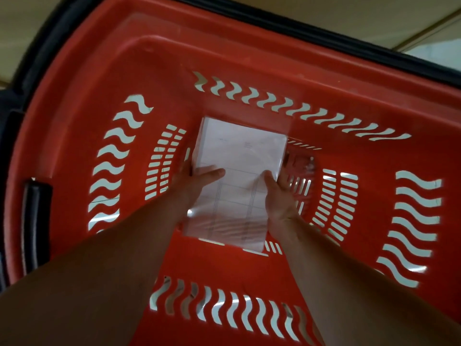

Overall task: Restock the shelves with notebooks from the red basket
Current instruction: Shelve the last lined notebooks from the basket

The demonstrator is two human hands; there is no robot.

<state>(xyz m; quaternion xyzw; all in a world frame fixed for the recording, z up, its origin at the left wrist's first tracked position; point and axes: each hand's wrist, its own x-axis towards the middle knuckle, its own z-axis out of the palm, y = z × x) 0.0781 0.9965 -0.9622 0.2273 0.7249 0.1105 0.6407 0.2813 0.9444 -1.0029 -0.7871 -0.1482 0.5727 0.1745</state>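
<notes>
Notebooks point(239, 158), white stack wrapped in clear plastic, seen from above inside red basket point(249, 58), low near slotted floor. Stack gripped on both long edges: left hand point(194, 183) clamped on left edge, thumb laid across top cover; right hand point(277, 196) clamped on right edge, thumb on cover. Faint ruled table lines printed on top sheet. Black handle point(35, 221) seen at basket's left rim. Pale floor visible through wavy wall slots.
</notes>
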